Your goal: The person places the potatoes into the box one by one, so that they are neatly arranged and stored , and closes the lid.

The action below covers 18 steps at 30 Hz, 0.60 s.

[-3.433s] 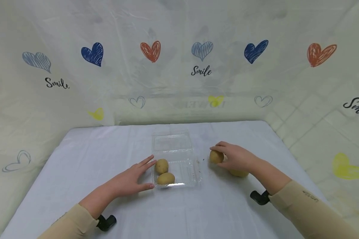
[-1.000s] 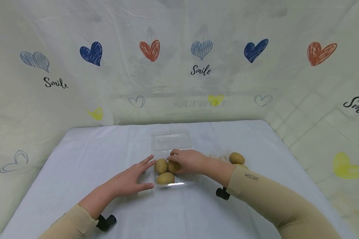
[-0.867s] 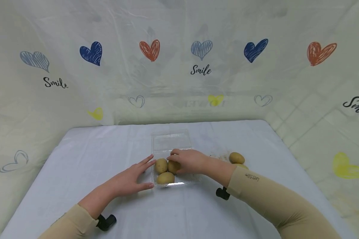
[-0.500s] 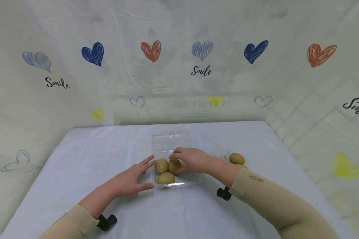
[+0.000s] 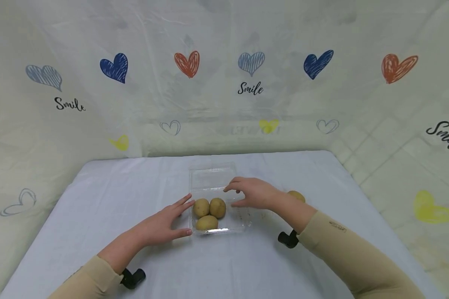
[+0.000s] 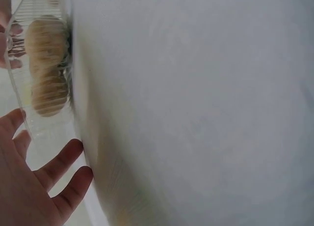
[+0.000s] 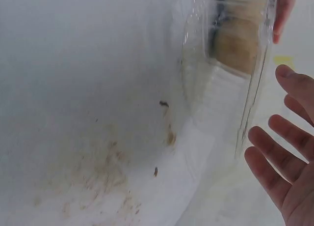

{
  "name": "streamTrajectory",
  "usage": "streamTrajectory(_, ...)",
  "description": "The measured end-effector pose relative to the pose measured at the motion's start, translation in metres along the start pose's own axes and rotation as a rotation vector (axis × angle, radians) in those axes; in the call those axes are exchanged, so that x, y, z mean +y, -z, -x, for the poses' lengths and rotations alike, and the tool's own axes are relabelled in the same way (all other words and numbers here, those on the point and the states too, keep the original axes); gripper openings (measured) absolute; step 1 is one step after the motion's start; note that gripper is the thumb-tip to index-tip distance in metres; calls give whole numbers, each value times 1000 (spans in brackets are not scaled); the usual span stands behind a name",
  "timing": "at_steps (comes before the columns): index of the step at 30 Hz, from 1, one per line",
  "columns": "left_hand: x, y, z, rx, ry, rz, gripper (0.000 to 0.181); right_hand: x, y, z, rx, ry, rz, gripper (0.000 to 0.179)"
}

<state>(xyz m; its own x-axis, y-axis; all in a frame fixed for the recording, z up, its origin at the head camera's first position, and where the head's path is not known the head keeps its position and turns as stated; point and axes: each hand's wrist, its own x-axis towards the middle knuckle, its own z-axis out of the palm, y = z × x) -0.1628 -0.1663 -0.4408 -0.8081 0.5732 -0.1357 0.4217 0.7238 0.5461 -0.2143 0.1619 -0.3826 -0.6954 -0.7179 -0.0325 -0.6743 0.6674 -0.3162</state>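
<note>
A clear plastic clamshell container (image 5: 236, 218) lies with its lid (image 5: 214, 176) folded back on the table. Three potatoes sit in its left half: one at the upper left (image 5: 201, 208), one beside it (image 5: 218, 207), one at the front (image 5: 207, 223). My left hand (image 5: 164, 226) lies along the container's left side, fingers spread, fingertips at its edge. Above the right half hovers my right hand (image 5: 256, 194), fingers apart and holding nothing. In the right wrist view its fingers (image 7: 277, 152) are beside the container wall, and a potato (image 7: 235, 45) shows through the plastic.
Another potato (image 5: 297, 195) lies to the right, partly hidden by my right forearm. Brown crumbs of dirt (image 7: 110, 157) are scattered on the white tablecloth (image 5: 217, 265) beside the container. A printed sheet with hearts (image 5: 188, 64) hangs behind the table.
My right hand carried a potato from the right into the container and let it go beside the others. It has since lifted and drawn back rightward. The left hand stays put.
</note>
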Motion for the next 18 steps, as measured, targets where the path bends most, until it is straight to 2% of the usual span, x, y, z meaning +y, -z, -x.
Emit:
streamTrajectory(7, -1, -1, 0, 4, 11, 11, 84, 16, 6, 14, 30, -35, -23, 39)
streamTrajectory(18, 0, 0, 0, 15, 7, -1, 84, 46, 13, 49, 10, -135, -19, 38)
